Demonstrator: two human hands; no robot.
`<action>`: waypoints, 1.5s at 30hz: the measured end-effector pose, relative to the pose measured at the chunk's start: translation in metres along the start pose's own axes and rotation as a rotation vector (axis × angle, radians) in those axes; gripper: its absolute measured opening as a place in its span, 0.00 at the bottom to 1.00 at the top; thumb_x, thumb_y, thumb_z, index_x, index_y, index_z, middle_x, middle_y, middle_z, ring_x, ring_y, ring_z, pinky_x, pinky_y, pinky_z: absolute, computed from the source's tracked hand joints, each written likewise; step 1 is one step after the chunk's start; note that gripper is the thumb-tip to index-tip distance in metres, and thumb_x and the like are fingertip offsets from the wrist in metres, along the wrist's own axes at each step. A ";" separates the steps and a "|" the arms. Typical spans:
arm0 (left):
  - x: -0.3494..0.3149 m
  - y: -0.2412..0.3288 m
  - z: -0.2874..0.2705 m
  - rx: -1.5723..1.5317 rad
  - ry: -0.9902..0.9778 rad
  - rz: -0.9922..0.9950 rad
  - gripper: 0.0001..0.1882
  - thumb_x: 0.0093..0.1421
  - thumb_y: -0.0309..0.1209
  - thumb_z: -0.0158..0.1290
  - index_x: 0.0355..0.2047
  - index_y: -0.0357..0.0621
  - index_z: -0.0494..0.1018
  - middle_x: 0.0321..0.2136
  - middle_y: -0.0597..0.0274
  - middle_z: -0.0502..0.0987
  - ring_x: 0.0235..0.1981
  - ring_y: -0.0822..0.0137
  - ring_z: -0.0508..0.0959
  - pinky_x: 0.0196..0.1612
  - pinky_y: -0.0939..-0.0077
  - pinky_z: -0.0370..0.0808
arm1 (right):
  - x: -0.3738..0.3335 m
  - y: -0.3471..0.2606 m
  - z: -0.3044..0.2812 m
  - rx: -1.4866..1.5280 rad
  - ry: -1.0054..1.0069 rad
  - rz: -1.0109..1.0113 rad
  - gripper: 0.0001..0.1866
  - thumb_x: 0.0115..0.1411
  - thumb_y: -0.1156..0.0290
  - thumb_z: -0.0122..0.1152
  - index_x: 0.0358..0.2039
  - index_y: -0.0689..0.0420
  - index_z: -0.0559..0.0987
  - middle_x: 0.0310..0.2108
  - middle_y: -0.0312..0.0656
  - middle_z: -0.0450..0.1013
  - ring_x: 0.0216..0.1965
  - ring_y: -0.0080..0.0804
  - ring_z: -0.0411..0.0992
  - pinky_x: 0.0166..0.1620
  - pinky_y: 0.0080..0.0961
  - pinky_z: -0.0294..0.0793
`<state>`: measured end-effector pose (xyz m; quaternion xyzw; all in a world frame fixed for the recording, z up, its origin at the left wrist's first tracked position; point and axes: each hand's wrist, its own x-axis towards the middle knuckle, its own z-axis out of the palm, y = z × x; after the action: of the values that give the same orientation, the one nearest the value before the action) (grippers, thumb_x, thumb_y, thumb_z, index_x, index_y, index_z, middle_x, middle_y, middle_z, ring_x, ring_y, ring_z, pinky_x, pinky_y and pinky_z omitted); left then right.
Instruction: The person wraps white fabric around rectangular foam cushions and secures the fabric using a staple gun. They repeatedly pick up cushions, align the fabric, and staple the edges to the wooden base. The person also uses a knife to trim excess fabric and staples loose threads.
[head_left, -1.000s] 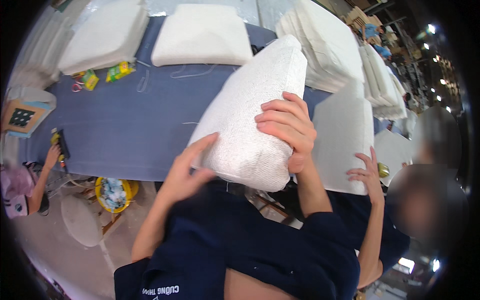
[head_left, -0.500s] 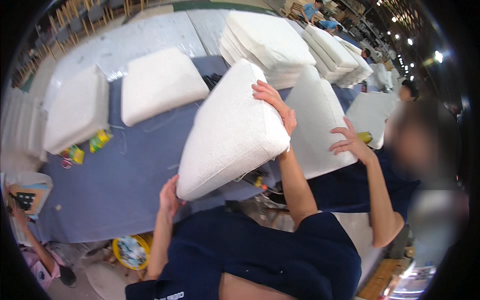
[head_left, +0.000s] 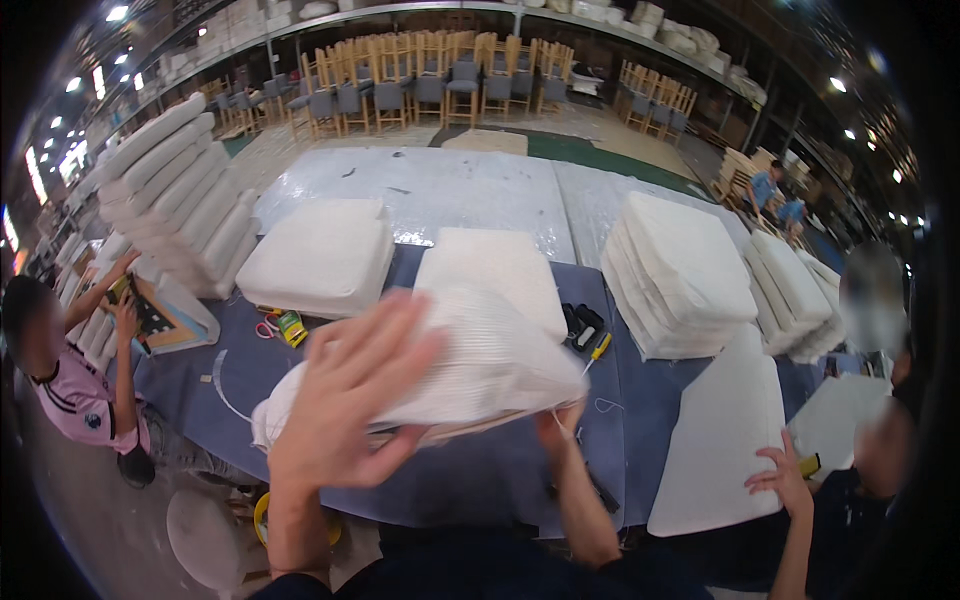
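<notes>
A white fabric-covered seat cushion (head_left: 490,350) is tilted in front of me above the blue-covered table, its near underside edge showing. My left hand (head_left: 350,385) is raised before its left part, fingers stretched out and somewhat blurred; whether the palm touches the fabric I cannot tell. Under the cushion's near right corner, my right hand (head_left: 562,425) grips the edge, its fingertips partly hidden. Just behind lies another white cushion (head_left: 490,255). A yellow-handled screwdriver (head_left: 600,347) and a black object (head_left: 583,325) rest to the right of it.
White cushions stand stacked at right (head_left: 680,270) and far left (head_left: 170,190). Scissors (head_left: 266,328) lie by a yellow-green packet (head_left: 291,328). At right, a co-worker's hand (head_left: 785,480) touches a white cushion (head_left: 725,440); at left, a person in pink (head_left: 95,400) handles a panel.
The view has swung up and left. The cushion has gone from standing steeply to lying flatter. My left hand has left its lower corner and come up before it; my right moved to the near corner.
</notes>
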<state>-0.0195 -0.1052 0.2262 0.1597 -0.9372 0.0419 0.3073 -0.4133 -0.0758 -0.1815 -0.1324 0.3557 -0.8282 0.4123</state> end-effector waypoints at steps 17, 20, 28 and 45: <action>0.000 0.032 0.104 0.163 -0.280 -0.509 0.58 0.47 0.45 0.76 0.76 0.43 0.62 0.67 0.46 0.71 0.68 0.46 0.71 0.69 0.48 0.63 | -0.152 -0.111 0.189 -0.523 -0.761 0.193 0.17 0.80 0.63 0.56 0.47 0.65 0.85 0.37 0.39 0.83 0.40 0.24 0.79 0.49 0.26 0.78; 0.009 0.060 0.108 0.254 -0.338 -0.546 0.58 0.49 0.41 0.75 0.77 0.41 0.59 0.71 0.43 0.66 0.72 0.44 0.66 0.74 0.42 0.56 | -0.152 -0.108 0.199 -0.264 -0.592 0.353 0.18 0.80 0.61 0.56 0.45 0.65 0.85 0.35 0.40 0.83 0.36 0.25 0.79 0.46 0.26 0.78; 0.015 0.048 0.135 0.158 -0.188 -0.471 0.54 0.45 0.27 0.71 0.74 0.33 0.62 0.68 0.45 0.71 0.66 0.46 0.71 0.70 0.49 0.63 | -0.149 -0.108 0.227 -0.324 -0.411 0.279 0.25 0.80 0.57 0.56 0.35 0.67 0.85 0.22 0.42 0.78 0.23 0.27 0.75 0.32 0.27 0.76; 0.013 0.004 0.126 0.051 -0.165 -0.315 0.46 0.55 0.36 0.67 0.75 0.45 0.65 0.63 0.51 0.75 0.61 0.46 0.74 0.65 0.49 0.68 | -0.094 -0.047 0.201 -0.461 -0.507 -0.171 0.27 0.78 0.60 0.60 0.22 0.64 0.83 0.17 0.37 0.76 0.18 0.20 0.71 0.23 0.22 0.68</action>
<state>-0.1015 -0.1272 0.1317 0.3150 -0.9213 0.0038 0.2280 -0.2795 -0.0799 0.0012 -0.4526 0.4072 -0.6987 0.3757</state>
